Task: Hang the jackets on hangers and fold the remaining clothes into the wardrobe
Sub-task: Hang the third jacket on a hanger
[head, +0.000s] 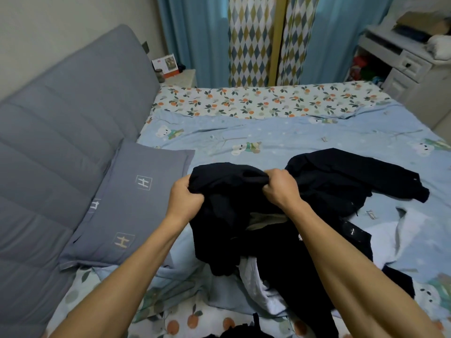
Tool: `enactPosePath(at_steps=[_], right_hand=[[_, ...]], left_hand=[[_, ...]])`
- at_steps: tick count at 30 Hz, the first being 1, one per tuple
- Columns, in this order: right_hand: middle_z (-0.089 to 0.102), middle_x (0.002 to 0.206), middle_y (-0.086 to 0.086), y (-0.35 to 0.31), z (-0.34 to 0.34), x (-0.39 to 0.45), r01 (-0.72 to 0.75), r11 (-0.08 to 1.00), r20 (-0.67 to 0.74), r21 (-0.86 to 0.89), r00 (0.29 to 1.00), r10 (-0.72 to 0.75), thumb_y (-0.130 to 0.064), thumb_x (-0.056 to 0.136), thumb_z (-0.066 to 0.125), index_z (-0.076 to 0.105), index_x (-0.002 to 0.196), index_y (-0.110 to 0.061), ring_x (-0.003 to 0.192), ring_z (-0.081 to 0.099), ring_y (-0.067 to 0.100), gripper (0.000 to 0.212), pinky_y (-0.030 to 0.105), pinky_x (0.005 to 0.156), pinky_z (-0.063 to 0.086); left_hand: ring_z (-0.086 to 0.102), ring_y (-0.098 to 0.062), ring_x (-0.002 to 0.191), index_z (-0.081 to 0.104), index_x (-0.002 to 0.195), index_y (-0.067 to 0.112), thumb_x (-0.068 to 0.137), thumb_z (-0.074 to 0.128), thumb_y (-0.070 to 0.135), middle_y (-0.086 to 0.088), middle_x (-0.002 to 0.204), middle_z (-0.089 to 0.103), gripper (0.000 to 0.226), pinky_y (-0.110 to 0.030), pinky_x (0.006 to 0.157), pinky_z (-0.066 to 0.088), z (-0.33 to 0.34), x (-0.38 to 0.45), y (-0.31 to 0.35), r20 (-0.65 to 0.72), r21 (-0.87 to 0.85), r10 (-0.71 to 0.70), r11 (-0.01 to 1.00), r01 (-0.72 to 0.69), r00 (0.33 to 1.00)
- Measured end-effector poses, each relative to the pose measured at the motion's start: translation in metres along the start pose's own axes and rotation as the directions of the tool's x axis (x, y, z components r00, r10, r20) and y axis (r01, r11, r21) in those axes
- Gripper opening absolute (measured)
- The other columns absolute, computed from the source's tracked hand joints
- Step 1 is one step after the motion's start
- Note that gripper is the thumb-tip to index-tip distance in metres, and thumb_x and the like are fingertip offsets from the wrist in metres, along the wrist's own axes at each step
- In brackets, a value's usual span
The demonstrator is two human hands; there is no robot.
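Black garment (219, 215): held up above the near half of the bed (280, 142), gripped along its top edge by both hands. The left hand (185, 196) is closed in a fist, fingers curled and pressed together, bunching the fabric at the garment's left upper corner. The right hand (280, 186) is likewise clenched, fingers pressed together around a gathered fold at the right upper corner. The cloth sags between the two grips and hangs down in loose folds towards the bedcover; whether it is a jacket or another item cannot be told.

Beneath and to the right of the hanging cloth lies a pile of further dark clothes (305, 264), touching the held garment's lower part. A second dark jacket-like piece (353, 176) spreads from behind the right hand towards the bed's right edge, one sleeve stretched outward. A pale grey-white garment (256, 284) shows under the dark pile near the bed's near edge, and a small tan patch (263, 217) is visible in the gap between the forearms.

A grey pillow (131, 206) lies at the bed's left edge, against the grey padded headboard (61, 118). Blue curtains (195, 40) hang beyond the far edge; a white desk (402, 64) stands past the far right corner.
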State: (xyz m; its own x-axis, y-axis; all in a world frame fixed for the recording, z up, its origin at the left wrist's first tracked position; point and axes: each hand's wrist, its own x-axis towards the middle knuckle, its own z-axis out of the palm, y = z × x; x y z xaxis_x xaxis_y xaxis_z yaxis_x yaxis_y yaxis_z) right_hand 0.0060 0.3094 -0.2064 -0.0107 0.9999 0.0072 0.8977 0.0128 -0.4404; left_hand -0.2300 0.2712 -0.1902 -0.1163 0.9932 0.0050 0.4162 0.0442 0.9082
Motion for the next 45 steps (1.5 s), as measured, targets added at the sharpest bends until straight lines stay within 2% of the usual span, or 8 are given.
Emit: enactPosePath(at_steps=[3,7,9,12,16,22,37,45], right_hand=[[0.058,0.066,0.010,-0.027,-0.032,0.008,0.129,0.990,-0.131,0.061,0.984,-0.120,0.000,0.071,0.048,0.056,0.071,-0.007,0.068,0.052,0.037,0.011,0.034,0.054,0.032],[0.065,0.067,0.010,-0.055,-0.055,0.018,0.281,0.949,-0.309,0.141,0.923,-0.227,-0.002,0.077,0.051,0.064,0.073,-0.011,0.070,0.058,0.036,0.016,0.036,0.054,0.042],[0.066,0.067,0.012,-0.064,-0.054,0.017,0.324,0.936,-0.305,0.135,0.913,-0.272,0.001,0.073,0.051,0.065,0.074,-0.009,0.069,0.058,0.037,0.017,0.036,0.053,0.043],[0.061,0.065,0.013,-0.064,-0.040,0.010,0.336,0.931,-0.253,0.145,0.922,-0.293,0.001,0.068,0.051,0.057,0.071,-0.009,0.068,0.056,0.037,0.013,0.037,0.053,0.040],[0.069,0.091,0.003,-0.034,-0.011,0.006,0.253,0.930,-0.056,0.267,0.967,-0.247,-0.007,0.070,0.057,0.067,0.102,-0.018,0.086,0.063,0.026,0.035,0.040,0.071,0.053],[0.064,0.099,0.008,0.010,0.037,-0.002,-0.040,0.999,0.170,-0.023,0.985,0.044,-0.008,0.077,0.056,0.061,0.108,-0.017,0.097,0.061,0.032,0.032,0.035,0.071,0.045],[0.048,0.065,-0.011,-0.114,-0.104,0.066,0.399,0.821,-0.588,0.408,0.803,-0.098,0.006,0.082,0.044,0.050,0.075,-0.016,0.060,0.042,0.002,0.024,0.013,0.054,0.032],[0.056,0.087,0.005,-0.034,0.025,0.006,0.126,0.866,-0.228,0.483,0.973,-0.015,0.002,0.080,0.054,0.052,0.088,-0.011,0.077,0.052,0.020,0.015,0.030,0.061,0.035]], left_hand=[[0.052,-0.033,0.122,0.039,0.141,0.017,0.079,0.069,0.019,-0.015,0.130,0.054,0.069,-0.038,0.093,0.049,-0.005,0.025,-0.005,0.147,0.468,-0.196,0.877,0.106,0.970],[0.012,-0.016,0.150,-0.004,0.154,0.041,0.069,0.082,0.042,0.004,0.163,0.008,0.121,-0.036,0.116,0.024,0.015,0.022,0.030,0.148,0.222,0.264,0.930,-0.292,0.953],[0.019,-0.021,0.148,0.008,0.153,0.043,0.067,0.082,0.047,-0.002,0.163,0.008,0.113,-0.039,0.113,0.030,0.027,0.023,0.040,0.101,0.302,0.309,0.896,-0.325,0.946],[0.060,-0.029,0.109,0.061,0.112,0.029,0.072,0.066,0.031,-0.007,0.123,0.059,0.041,-0.038,0.081,0.052,0.029,0.035,0.033,0.004,0.283,0.346,0.900,-0.333,0.938],[0.054,-0.007,0.063,0.059,0.075,0.023,0.059,0.047,0.006,0.008,0.064,0.059,0.026,-0.023,0.058,0.041,0.017,0.025,0.012,-0.086,0.005,0.246,0.969,-0.247,0.965],[0.058,-0.008,0.070,0.066,0.080,0.011,0.062,0.047,-0.022,0.000,0.072,0.065,0.042,-0.022,0.062,0.046,0.000,-0.009,-0.009,-0.101,-0.205,0.274,0.935,-0.290,0.956],[0.046,-0.002,0.064,0.044,0.070,0.027,0.075,0.058,0.009,0.008,0.073,0.050,0.023,-0.016,0.057,0.035,-0.060,0.081,0.044,-0.329,0.168,0.503,0.864,-0.475,0.799],[0.058,-0.014,0.086,0.065,0.095,0.017,0.057,0.057,0.043,0.001,0.094,0.059,0.047,-0.026,0.077,0.045,-0.042,0.049,-0.064,0.203,0.284,0.257,0.908,-0.308,0.945]])
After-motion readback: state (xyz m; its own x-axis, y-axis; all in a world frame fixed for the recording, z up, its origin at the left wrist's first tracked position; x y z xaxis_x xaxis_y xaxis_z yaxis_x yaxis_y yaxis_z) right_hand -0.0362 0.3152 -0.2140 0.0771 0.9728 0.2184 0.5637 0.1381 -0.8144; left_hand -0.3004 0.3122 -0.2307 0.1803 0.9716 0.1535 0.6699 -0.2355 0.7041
